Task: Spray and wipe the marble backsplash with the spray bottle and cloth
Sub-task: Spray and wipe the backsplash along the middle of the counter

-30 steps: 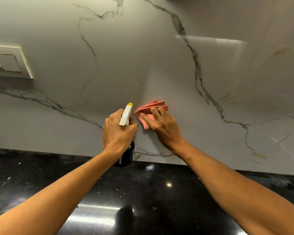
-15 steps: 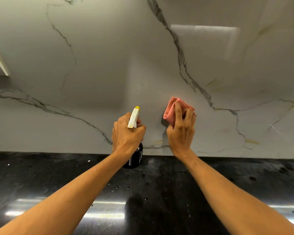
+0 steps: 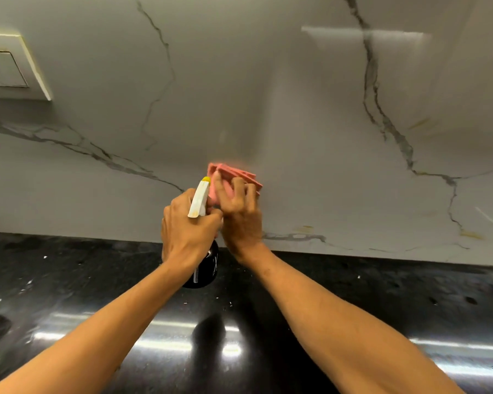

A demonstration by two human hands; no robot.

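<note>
The white marble backsplash (image 3: 268, 95) with grey veins fills the upper view. My left hand (image 3: 187, 231) grips a spray bottle (image 3: 208, 268) with a black body and a white head tipped in yellow, held upright just in front of the wall. Right beside it, my right hand (image 3: 239, 211) presses a folded pink cloth (image 3: 234, 176) against the marble low on the wall, fingers spread over the cloth. The two hands touch or nearly touch. The cloth looks blurred.
A glossy black stone countertop (image 3: 353, 308) runs below the backsplash, speckled with small white flecks. A cream switch plate (image 3: 9, 66) sits on the wall at the upper left. Yellowish stains (image 3: 471, 234) mark the marble at the lower right.
My right hand has swept the pink cloth leftward along the wall, back beside the spray bottle. The view has shifted left, bringing the switch plate back in. The left hand keeps holding the bottle.
</note>
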